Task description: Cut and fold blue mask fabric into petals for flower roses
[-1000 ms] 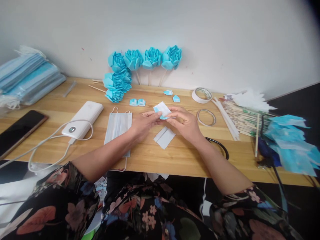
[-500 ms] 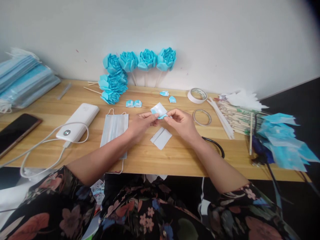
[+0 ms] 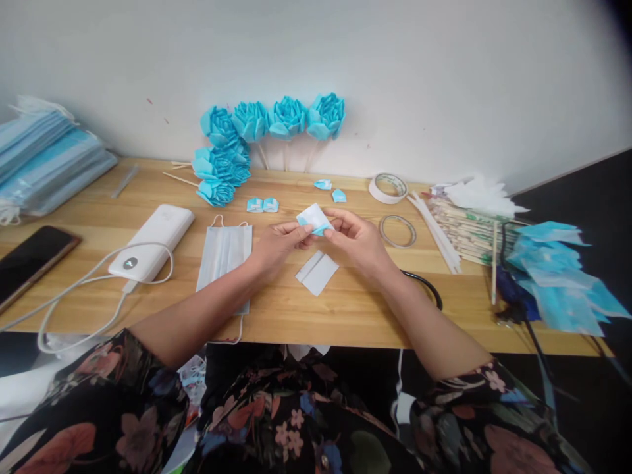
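Note:
Between both hands is a small blue-and-white piece of folded mask fabric (image 3: 315,217), raised a little above the table. My left hand (image 3: 281,245) pinches its lower left edge, thumb on top. My right hand (image 3: 356,238) grips its lower right side with thumb and fingers. Just below, a flat pale grey-white piece (image 3: 317,272) with a strip along one edge lies on the wood. Beyond the hands sit two folded blue-and-white pieces (image 3: 263,205) side by side, and two small folded petals (image 3: 338,195) farther right.
Blue fabric roses on sticks (image 3: 288,118) lean on the wall. A face mask (image 3: 226,253), power bank (image 3: 152,243) and phone (image 3: 37,263) lie left, with stacked masks (image 3: 54,158) behind. Tape rolls (image 3: 388,188), wrapped sticks (image 3: 467,230) and blue fabric scraps (image 3: 563,276) are right.
The right fingers have shifted over the fabric's right side, reaching behind it. More of the folded blue lower edge shows. The left hand keeps its pinch in nearly the same place.

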{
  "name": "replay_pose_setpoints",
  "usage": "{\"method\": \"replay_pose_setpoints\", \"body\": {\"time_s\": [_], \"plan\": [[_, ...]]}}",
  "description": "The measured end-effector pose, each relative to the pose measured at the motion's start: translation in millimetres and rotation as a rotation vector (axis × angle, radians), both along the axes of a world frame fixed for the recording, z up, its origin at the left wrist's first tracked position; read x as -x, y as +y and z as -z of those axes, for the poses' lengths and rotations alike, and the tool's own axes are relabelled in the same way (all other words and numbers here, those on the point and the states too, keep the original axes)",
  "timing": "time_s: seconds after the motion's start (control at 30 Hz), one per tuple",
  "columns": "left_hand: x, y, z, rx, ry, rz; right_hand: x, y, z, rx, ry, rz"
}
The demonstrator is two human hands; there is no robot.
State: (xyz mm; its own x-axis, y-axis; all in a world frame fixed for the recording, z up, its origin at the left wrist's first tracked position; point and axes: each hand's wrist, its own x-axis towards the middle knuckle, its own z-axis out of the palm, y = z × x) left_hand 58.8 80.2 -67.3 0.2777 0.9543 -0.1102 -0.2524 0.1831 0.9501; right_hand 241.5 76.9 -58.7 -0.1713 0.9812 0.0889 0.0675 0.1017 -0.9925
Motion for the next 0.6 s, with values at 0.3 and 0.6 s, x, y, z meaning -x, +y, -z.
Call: {"method": "replay_pose_setpoints", "body": {"time_s": [0.3, 0.6], "plan": [[-0.9, 1.4, 1.6, -0.006, 0.008, -0.009, 0.6, -2.9, -3.0, 0.034, 0.012, -0.026], [-0.5, 0.5, 0.3, -0.09, 0.189, 0.005, 0.1, -0.6, 0.3, -0.016, -0.002, 0.013]]}}
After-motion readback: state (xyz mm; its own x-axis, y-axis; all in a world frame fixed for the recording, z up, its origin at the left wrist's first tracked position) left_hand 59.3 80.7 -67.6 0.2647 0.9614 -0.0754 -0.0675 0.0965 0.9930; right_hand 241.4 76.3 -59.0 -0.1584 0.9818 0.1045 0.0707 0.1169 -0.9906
